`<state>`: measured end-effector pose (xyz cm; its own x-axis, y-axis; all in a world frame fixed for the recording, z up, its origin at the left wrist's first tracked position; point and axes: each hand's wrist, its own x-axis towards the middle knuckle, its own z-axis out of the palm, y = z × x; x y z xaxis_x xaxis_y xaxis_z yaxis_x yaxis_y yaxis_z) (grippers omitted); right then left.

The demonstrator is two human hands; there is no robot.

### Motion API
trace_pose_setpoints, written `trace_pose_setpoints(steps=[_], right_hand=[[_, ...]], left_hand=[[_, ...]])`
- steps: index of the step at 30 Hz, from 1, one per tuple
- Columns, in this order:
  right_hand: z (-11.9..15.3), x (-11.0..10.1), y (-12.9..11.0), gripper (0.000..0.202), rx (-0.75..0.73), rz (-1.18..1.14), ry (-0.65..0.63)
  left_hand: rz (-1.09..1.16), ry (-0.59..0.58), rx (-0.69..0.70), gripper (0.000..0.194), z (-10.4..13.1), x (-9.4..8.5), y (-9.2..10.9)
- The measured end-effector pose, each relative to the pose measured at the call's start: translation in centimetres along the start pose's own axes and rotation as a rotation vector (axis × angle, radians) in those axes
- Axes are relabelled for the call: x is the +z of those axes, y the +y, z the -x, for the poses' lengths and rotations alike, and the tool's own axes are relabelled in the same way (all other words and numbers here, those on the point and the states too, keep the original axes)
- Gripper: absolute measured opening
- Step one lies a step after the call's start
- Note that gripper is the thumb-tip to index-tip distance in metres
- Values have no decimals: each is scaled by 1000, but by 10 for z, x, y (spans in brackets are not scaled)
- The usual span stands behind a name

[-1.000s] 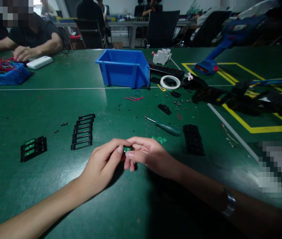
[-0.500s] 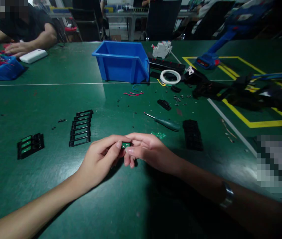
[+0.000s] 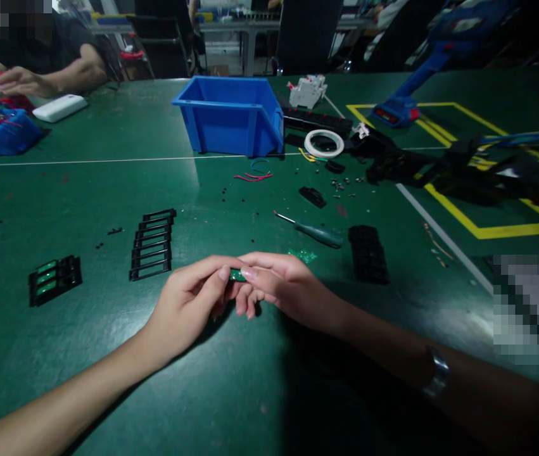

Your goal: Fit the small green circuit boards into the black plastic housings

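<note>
Between my two hands is a small green circuit board, mostly covered by fingers. My left hand pinches its left end with thumb and forefinger. The thumb of my right hand presses on its right end, with the fingers curled beneath. Just behind my right hand lies a pile of small green pieces. To the left of my hands a row of black plastic frames rests on the table, and farther left are black frames holding green boards. A stack of black parts sits at the right.
A green-handled screwdriver lies beyond my hands. Farther back are a blue bin, a white ring-shaped roll, loose screws and a blue power tool. Another person's hand is at the far left, near a blue tray of wires.
My right thumb has shifted slightly over the circuit board, and more of the board's length shows. The other person's hand has lifted a little from the table.
</note>
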<state>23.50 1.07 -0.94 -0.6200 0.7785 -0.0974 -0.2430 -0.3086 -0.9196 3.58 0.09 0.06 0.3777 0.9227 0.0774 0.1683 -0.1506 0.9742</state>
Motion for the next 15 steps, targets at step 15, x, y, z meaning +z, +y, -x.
trace_pose_setpoints(steps=[15], right_hand=[[-2,8,0,31,-84,172,97]], left_hand=[[13,-27,-50,29,-2,1,2]])
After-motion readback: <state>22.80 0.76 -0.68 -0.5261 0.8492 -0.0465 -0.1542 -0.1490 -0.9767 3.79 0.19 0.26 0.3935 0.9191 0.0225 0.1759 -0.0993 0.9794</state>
